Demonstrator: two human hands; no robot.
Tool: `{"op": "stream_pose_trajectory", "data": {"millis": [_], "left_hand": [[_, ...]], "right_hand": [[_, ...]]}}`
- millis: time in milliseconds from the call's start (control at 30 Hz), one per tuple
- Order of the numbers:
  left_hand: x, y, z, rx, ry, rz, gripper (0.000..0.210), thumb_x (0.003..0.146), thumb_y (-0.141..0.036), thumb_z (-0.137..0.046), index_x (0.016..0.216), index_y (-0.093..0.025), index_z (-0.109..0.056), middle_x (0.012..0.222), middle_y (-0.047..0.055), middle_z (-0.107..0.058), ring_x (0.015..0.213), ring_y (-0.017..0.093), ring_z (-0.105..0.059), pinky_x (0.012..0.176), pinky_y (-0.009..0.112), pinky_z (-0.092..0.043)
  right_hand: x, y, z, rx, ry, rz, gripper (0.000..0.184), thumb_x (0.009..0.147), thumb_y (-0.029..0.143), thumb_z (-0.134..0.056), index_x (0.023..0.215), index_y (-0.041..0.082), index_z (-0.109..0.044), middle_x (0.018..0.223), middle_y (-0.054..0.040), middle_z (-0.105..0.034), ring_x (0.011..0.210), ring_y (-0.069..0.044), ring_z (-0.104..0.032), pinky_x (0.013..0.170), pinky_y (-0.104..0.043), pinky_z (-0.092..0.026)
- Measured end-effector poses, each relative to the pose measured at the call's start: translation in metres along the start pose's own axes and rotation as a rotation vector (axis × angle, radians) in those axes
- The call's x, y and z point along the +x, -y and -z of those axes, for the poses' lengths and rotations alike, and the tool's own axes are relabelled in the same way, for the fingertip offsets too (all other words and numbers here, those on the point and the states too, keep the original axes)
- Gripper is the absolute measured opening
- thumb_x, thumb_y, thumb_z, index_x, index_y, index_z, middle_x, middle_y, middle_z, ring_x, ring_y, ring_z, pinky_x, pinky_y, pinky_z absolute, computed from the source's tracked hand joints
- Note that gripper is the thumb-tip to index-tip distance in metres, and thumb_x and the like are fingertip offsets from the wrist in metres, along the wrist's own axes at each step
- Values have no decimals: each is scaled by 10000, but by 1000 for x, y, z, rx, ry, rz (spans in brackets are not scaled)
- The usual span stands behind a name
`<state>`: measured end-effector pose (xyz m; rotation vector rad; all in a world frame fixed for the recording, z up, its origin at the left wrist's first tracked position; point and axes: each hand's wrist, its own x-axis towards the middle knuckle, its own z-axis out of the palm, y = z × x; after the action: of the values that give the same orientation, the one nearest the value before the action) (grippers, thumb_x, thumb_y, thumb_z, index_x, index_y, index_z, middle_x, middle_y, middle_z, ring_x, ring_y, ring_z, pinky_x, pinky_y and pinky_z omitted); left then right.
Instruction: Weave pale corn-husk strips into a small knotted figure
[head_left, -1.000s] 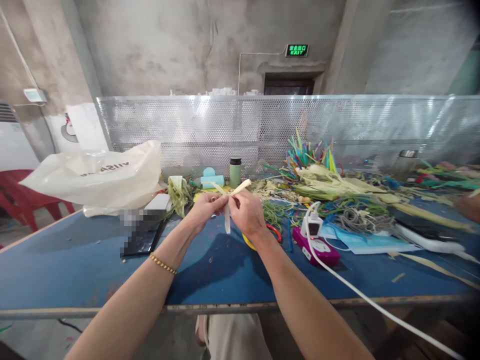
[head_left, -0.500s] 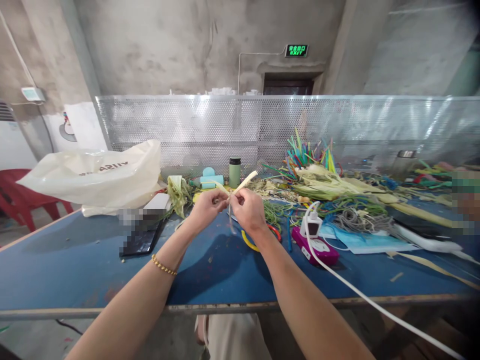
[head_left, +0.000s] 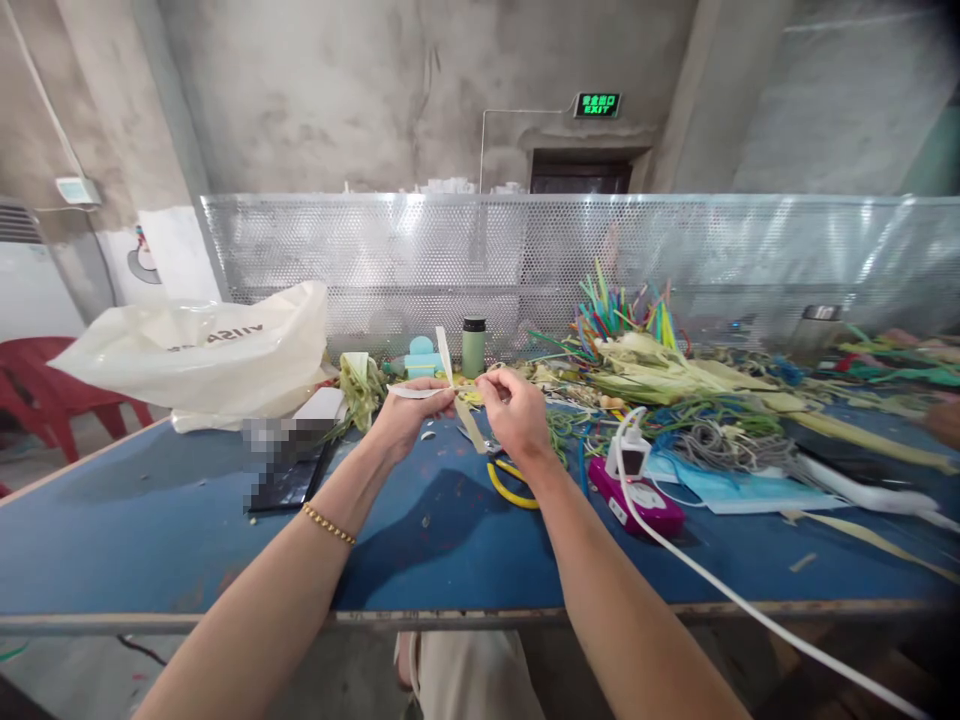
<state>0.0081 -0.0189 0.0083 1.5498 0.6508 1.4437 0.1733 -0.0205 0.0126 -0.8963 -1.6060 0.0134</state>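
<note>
My left hand (head_left: 418,412) is closed in a pinch above the blue table, holding pale corn husk strips (head_left: 445,355) where they cross. One strip end points up, one lies leftward over the hand, and one hangs down to the right. Just right of the crossing, my right hand (head_left: 514,412) has its thumb and forefinger pressed together. Whatever may be between those fingertips is too small to make out. Beneath the hands lies a tool with yellow handles (head_left: 511,488), its metal end partly hidden.
A large white plastic bag (head_left: 195,350) and a dark phone-like device (head_left: 289,480) are at left. Behind stands a green bottle (head_left: 473,350). At right are heaped husks (head_left: 645,365), wire coils (head_left: 712,440), a magenta power adapter (head_left: 637,500) with a white cable, and a blue mask (head_left: 750,488).
My right hand has moved right, away from my left hand, which keeps the strips. The strip that pointed up-right now points straight up, and another hangs down between the hands.
</note>
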Motion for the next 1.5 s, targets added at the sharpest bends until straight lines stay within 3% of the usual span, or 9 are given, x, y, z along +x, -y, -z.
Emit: {"op": "stream_pose_trajectory", "data": {"millis": [133,200,333,400,700,900,1067,1233,1500], "left_hand": [[0,0,-2,-90,8,79,211,654,-294,-790,725,-109,-716,653,46,-634,601,120,-521,589,267,-359],[0,1,-4,-91,11,104,179,642,-272,-783,702,-119,-712,632,30,-614,585,111,-502,581,266,-350],[-1,2,-7,-36,41,111,90,642,-210,-723,676,-130,-698,619,8,-585,577,101,-477,569,261,-335],[-2,3,-8,-17,49,118,64,631,-185,-699,670,-135,-690,609,-1,-573,570,97,-466,560,257,-326],[-4,2,-8,48,92,145,117,651,-228,-694,723,-137,-695,609,-6,-568,552,96,-458,548,253,-331],[-5,-1,-9,98,74,136,118,640,-233,-708,694,-131,-683,580,-12,-547,552,96,-445,550,252,-326],[-5,0,-9,128,82,134,143,640,-242,-731,701,-125,-675,574,-6,-556,546,98,-456,549,256,-327],[-4,-1,-10,80,78,131,191,632,-278,-769,701,-119,-687,589,0,-564,548,94,-456,544,253,-329],[-2,0,-9,-109,-71,195,206,584,-274,-807,646,-131,-672,535,-14,-518,501,80,-410,506,249,-302]], "right_hand": [[2,-3,2,-68,2,73,236,852,273,-503,844,166,-714,888,-99,-689,860,-218,-608,834,-349,-457],[2,-3,1,-43,37,38,252,849,292,-508,830,167,-726,898,-104,-701,902,-233,-611,863,-369,-451],[3,-2,-2,258,198,-179,247,800,369,-580,797,158,-709,788,-69,-713,740,-194,-629,700,-312,-485],[3,-1,-3,372,216,-242,218,746,368,-629,752,157,-683,707,-38,-692,655,-168,-609,624,-278,-471],[2,5,1,398,170,-344,160,686,306,-607,611,165,-616,585,-11,-629,553,-136,-538,533,-245,-421],[5,3,2,399,95,-234,77,667,243,-597,651,174,-569,580,24,-553,538,-111,-495,527,-234,-389],[7,2,4,351,19,-175,115,750,283,-582,704,180,-560,607,19,-552,547,-115,-509,543,-242,-408],[5,5,5,221,15,-63,79,772,242,-598,728,182,-571,671,-3,-609,600,-127,-553,601,-251,-438],[-1,10,4,38,98,165,55,836,181,-575,821,198,-625,806,-28,-669,749,-160,-588,724,-284,-435]]}}
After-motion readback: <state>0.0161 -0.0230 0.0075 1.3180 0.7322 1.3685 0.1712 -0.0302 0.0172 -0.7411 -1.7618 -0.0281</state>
